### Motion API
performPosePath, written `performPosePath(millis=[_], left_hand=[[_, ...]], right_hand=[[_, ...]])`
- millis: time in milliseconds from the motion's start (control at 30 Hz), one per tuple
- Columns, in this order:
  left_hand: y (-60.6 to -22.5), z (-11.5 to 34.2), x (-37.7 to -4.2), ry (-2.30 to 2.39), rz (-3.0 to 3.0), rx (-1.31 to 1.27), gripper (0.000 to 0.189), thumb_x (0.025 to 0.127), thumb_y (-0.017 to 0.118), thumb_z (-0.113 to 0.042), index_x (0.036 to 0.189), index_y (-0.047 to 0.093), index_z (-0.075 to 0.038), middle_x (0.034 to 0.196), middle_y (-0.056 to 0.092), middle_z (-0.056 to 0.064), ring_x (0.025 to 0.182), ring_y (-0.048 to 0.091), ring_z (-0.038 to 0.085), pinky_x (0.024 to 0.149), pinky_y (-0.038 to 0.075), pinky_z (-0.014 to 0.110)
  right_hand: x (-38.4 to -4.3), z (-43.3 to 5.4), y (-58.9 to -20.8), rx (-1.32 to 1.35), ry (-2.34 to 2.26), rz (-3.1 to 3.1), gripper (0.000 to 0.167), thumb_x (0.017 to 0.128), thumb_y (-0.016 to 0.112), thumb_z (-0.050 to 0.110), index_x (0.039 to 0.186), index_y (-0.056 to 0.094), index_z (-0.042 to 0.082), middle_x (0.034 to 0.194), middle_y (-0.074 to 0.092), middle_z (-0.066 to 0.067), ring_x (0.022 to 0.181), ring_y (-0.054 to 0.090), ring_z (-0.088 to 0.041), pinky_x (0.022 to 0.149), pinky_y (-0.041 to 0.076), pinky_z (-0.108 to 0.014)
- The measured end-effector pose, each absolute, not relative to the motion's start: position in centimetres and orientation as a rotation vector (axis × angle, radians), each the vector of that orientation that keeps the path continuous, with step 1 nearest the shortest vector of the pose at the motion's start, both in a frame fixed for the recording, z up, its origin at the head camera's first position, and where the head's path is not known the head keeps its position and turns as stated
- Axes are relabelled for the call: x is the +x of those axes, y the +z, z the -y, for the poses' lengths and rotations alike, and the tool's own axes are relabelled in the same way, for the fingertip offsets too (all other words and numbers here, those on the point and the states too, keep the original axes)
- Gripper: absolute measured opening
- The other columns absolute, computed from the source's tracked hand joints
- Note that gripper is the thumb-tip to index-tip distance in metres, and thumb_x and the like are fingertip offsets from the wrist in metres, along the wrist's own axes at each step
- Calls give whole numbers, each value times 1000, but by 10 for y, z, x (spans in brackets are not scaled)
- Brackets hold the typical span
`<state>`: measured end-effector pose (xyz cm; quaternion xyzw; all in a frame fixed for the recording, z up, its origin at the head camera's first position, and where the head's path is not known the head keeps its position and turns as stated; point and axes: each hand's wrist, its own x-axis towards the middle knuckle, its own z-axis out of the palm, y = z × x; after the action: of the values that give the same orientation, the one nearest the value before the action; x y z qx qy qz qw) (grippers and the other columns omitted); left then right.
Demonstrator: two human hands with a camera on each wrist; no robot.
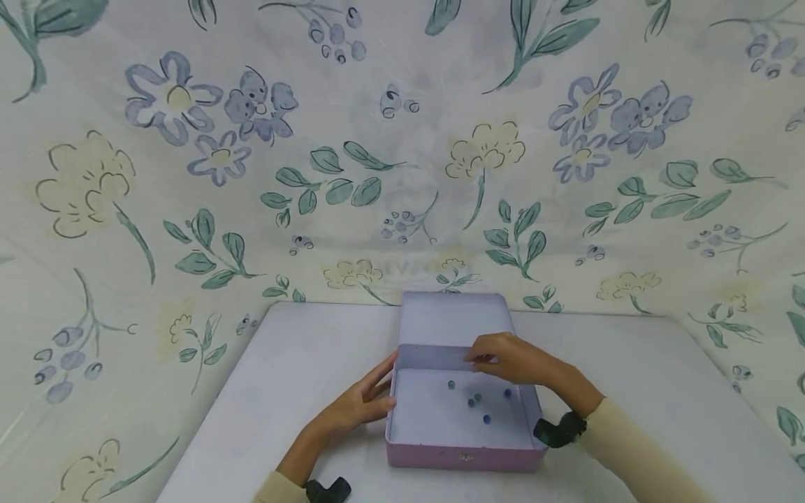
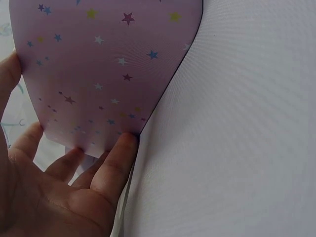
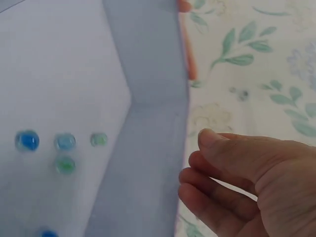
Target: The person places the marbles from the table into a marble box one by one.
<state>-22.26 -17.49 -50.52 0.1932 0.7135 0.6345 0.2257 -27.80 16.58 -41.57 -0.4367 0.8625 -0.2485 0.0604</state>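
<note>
A shallow pink box with a pale lavender inside stands on the white table, its lid raised at the back. Several glass marbles lie apart on its floor, among them a blue marble and a green marble. My left hand rests its spread fingers against the box's left side; star prints cover the wall there. Over the rear right part of the box hovers my right hand, fingers loosely bent. Nothing shows between the right thumb and fingers.
White table surface extends to both sides of the box. Behind it hangs a floral-printed cloth, close to the lid. Dark wrist straps sit on both forearms, over cream sleeves.
</note>
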Motion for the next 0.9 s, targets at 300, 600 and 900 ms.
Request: performPosePath(millis=[300, 600, 900], left_hand=[[-505, 175, -223, 1750, -1972, 548, 81, 99, 62, -28, 161, 11, -35, 170, -2, 4, 153, 9, 46, 111, 40, 60], [-507, 175, -225, 1727, -2002, 586, 80, 100, 61, -26, 161, 10, -35, 170, -2, 5, 153, 10, 47, 112, 41, 57], [-506, 176, -225, 1746, -1974, 608, 79, 100, 60, -24, 161, 10, -34, 170, -1, 5, 153, 7, 47, 113, 39, 57]], right_hand=[[-256, -246, -409, -1219, -871, -2798, 21, 89, 72, 5, 110, 74, 6, 103, 75, -6, 90, 70, -10, 77, 59, -22], [-234, -293, -433, -1085, -916, -2836, 17, 91, 72, 9, 108, 74, 6, 100, 75, -6, 88, 66, 0, 74, 59, -21], [-209, -319, -474, -973, -973, -2821, 14, 88, 72, 4, 102, 75, 6, 93, 73, -3, 81, 61, 6, 66, 55, -20]])
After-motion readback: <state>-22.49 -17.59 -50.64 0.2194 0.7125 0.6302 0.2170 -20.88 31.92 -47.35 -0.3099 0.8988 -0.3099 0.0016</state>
